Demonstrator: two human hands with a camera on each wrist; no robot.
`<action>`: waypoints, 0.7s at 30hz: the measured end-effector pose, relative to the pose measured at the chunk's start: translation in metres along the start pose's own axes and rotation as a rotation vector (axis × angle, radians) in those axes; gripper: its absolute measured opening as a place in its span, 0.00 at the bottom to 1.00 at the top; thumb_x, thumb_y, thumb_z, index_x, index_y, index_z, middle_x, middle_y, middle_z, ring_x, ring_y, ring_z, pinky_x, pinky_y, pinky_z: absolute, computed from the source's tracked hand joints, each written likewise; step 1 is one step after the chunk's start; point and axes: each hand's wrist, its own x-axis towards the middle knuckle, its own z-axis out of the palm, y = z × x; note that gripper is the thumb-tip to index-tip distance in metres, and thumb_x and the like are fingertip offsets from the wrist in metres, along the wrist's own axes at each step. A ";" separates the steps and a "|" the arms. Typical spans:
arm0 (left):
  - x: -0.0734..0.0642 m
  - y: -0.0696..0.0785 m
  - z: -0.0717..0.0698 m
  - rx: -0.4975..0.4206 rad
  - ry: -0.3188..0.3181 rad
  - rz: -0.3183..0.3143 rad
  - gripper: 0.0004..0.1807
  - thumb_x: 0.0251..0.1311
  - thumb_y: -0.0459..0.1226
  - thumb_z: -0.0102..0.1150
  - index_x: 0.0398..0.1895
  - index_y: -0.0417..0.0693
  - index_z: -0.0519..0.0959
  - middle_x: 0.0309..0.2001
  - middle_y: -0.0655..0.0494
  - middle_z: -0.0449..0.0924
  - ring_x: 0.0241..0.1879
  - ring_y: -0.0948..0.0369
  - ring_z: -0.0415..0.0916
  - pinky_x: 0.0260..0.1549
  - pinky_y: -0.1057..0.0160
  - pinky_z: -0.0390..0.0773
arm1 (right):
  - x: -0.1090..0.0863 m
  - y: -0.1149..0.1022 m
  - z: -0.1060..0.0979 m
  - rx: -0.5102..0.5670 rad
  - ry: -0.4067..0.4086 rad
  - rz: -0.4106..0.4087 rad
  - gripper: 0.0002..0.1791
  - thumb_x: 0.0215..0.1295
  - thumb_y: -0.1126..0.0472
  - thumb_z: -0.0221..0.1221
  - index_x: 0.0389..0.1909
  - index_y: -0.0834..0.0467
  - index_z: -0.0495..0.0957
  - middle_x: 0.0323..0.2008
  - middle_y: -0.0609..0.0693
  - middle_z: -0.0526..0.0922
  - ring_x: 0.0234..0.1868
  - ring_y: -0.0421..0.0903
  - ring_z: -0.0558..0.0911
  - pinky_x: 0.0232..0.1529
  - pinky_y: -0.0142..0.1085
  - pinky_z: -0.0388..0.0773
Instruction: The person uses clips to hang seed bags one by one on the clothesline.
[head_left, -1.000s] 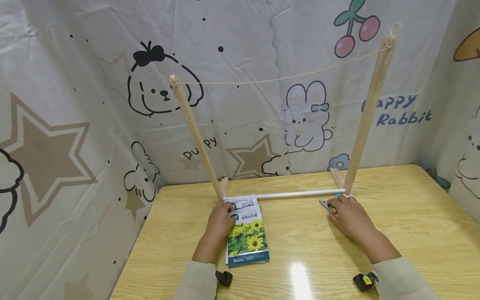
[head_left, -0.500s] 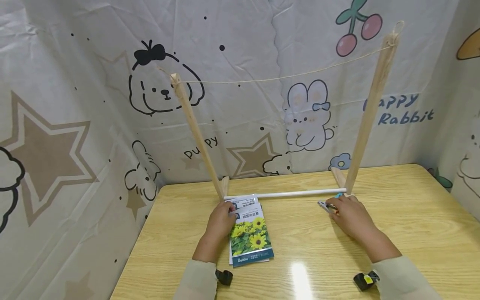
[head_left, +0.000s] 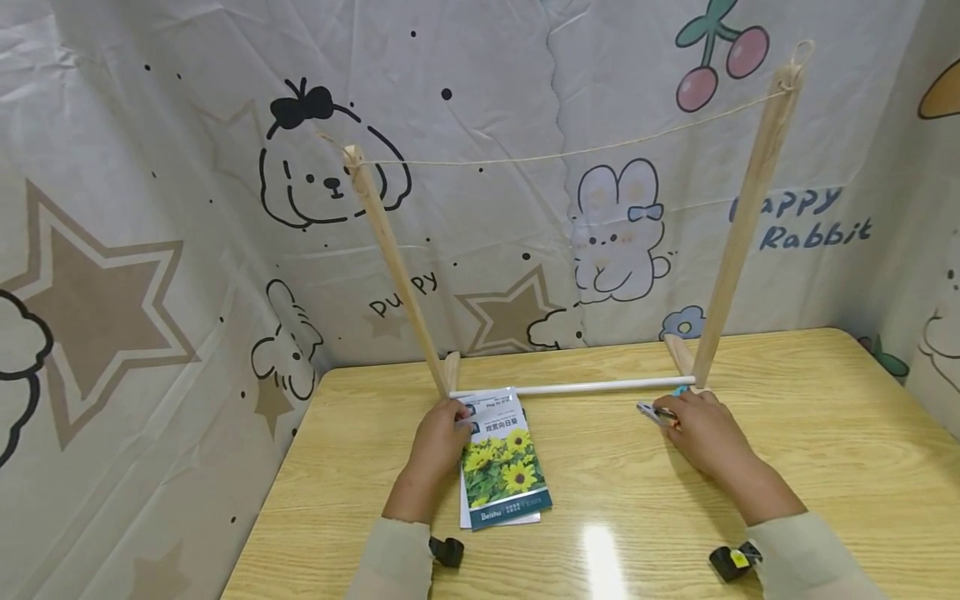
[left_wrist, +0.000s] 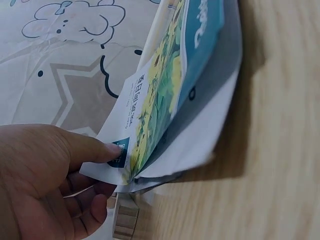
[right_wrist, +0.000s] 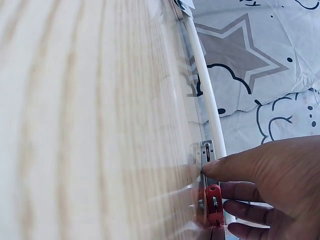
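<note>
My left hand [head_left: 440, 435] pinches several printed packets by their upper left edge, thumb on top. The front packet [head_left: 501, 475], showing yellow sunflowers over a teal band, overlaps others behind it. In the left wrist view, the front packet [left_wrist: 162, 85] stands tilted off the table, with a pale one [left_wrist: 200, 135] fanned out behind it. My right hand [head_left: 705, 435] is at the right post's foot, its thumb and fingers on a small grey clip [head_left: 651, 413]. Beside that grey clip [right_wrist: 206, 152], a red clip [right_wrist: 214, 205] lies near my curled fingers in the right wrist view.
Two upright wooden posts, left [head_left: 393, 262] and right [head_left: 746, 225], carry a thin string [head_left: 555, 157] between their tops. A white rod [head_left: 600, 387] joins their bases across the wooden table [head_left: 622, 467]. A patterned cloth [head_left: 480, 225] hangs behind.
In my left hand the front packet has swung to the right and slid slightly away from me over the ones behind. My right hand stays at the clips.
</note>
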 end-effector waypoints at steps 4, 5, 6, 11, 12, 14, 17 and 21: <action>0.000 0.000 -0.001 -0.022 -0.005 -0.013 0.03 0.67 0.34 0.61 0.41 0.44 0.80 0.43 0.52 0.79 0.42 0.56 0.75 0.46 0.54 0.78 | 0.000 0.000 0.000 -0.001 0.014 -0.013 0.17 0.60 0.64 0.69 0.52 0.57 0.83 0.44 0.58 0.86 0.47 0.60 0.78 0.43 0.55 0.73; 0.000 -0.001 -0.002 -0.038 -0.009 -0.022 0.03 0.67 0.34 0.61 0.41 0.45 0.80 0.43 0.52 0.79 0.43 0.56 0.75 0.47 0.54 0.78 | 0.000 0.001 -0.001 -0.003 0.022 -0.019 0.17 0.60 0.64 0.69 0.51 0.57 0.83 0.44 0.57 0.86 0.47 0.60 0.79 0.43 0.55 0.74; 0.000 -0.001 -0.002 -0.057 -0.012 -0.031 0.03 0.67 0.34 0.60 0.41 0.45 0.80 0.44 0.52 0.79 0.44 0.56 0.75 0.47 0.54 0.77 | 0.000 0.001 -0.001 -0.004 0.030 -0.026 0.17 0.60 0.64 0.69 0.51 0.57 0.83 0.43 0.57 0.86 0.46 0.59 0.79 0.42 0.54 0.74; 0.002 -0.002 -0.006 -0.139 -0.028 -0.068 0.03 0.68 0.35 0.61 0.41 0.46 0.80 0.45 0.52 0.79 0.44 0.56 0.75 0.45 0.56 0.77 | 0.001 0.002 -0.002 -0.002 0.071 -0.063 0.16 0.59 0.65 0.68 0.49 0.58 0.84 0.42 0.57 0.86 0.45 0.58 0.79 0.41 0.55 0.75; 0.002 -0.002 -0.007 -0.146 -0.030 -0.065 0.03 0.68 0.35 0.61 0.41 0.46 0.80 0.44 0.51 0.79 0.44 0.56 0.75 0.44 0.57 0.77 | 0.001 0.001 -0.003 0.005 0.072 -0.065 0.16 0.59 0.66 0.68 0.49 0.58 0.84 0.42 0.57 0.86 0.45 0.58 0.79 0.42 0.55 0.75; 0.002 -0.001 -0.008 -0.163 -0.036 -0.067 0.03 0.68 0.34 0.61 0.42 0.45 0.79 0.44 0.51 0.79 0.43 0.56 0.75 0.43 0.58 0.77 | 0.001 0.001 -0.003 0.015 0.074 -0.069 0.16 0.59 0.66 0.69 0.49 0.58 0.84 0.42 0.57 0.86 0.46 0.57 0.79 0.42 0.55 0.75; 0.003 -0.001 -0.009 -0.191 -0.047 -0.071 0.05 0.68 0.34 0.61 0.43 0.44 0.79 0.45 0.50 0.80 0.44 0.56 0.75 0.43 0.58 0.77 | 0.002 0.000 -0.004 0.041 0.080 -0.073 0.15 0.59 0.66 0.69 0.48 0.59 0.84 0.43 0.58 0.85 0.45 0.57 0.80 0.44 0.54 0.74; 0.002 0.001 -0.011 -0.246 -0.061 -0.096 0.06 0.68 0.34 0.59 0.46 0.46 0.79 0.49 0.49 0.80 0.47 0.55 0.75 0.46 0.58 0.77 | 0.003 -0.002 -0.006 0.069 0.099 -0.088 0.13 0.60 0.67 0.68 0.47 0.61 0.85 0.42 0.58 0.84 0.42 0.54 0.79 0.42 0.51 0.75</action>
